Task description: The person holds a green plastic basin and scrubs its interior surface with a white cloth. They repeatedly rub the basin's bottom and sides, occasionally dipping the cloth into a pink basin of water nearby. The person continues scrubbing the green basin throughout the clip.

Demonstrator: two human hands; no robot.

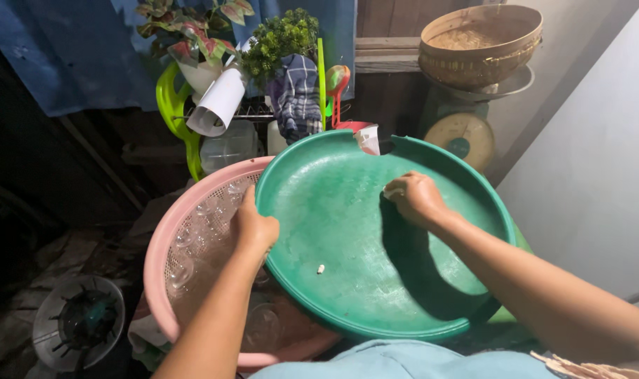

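A large round green plastic tray [347, 274] is tilted toward me over a pink basket. My left hand [253, 226] grips the tray's left rim. My right hand [415, 197] presses a small pale scrubbing pad against the tray's inner face near the upper right. A tiny white speck [320, 268] sits on the tray's middle. The pink perforated basket [166, 238] below holds several clear drinking glasses [209, 226].
A woven bamboo basket [481, 42] rests on a kitchen scale [464, 135] at the back right. Potted plants [277, 38], a checked cloth [296, 95] and a white cup [219, 104] stand behind. A round fan grille [79, 321] lies lower left. A pale wall [600, 175] runs along the right.
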